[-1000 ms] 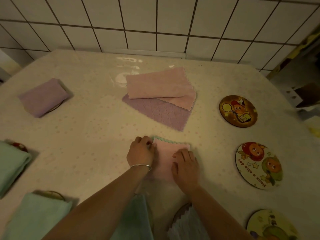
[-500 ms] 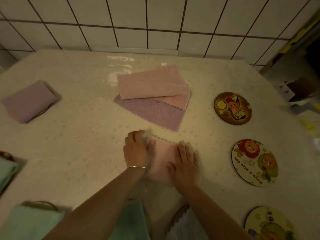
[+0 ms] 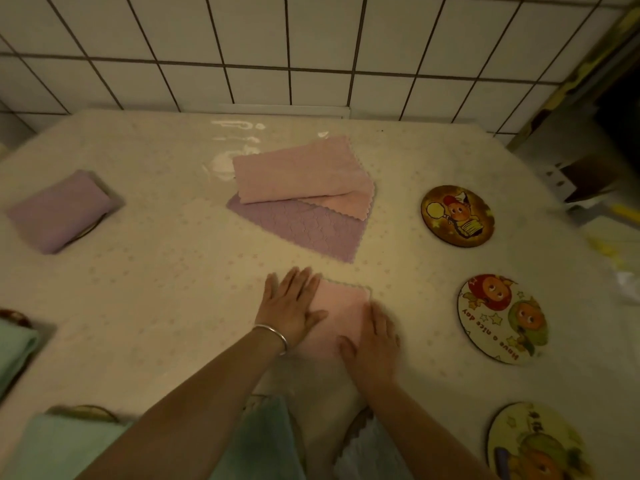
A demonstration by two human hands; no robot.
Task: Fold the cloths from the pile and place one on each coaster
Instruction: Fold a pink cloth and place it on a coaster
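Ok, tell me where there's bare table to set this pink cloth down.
Bare table lies between the folded purple cloth, the pile and the left hand. The three uncovered coasters on the right are free. The near edge is crowded with green cloths.

Dim warm light, soft blur.

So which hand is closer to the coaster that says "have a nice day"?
The right hand. It presses the right side of the pink cloth, with bare table between it and that coaster. The left hand lies flat on the cloth's left side, farther away.
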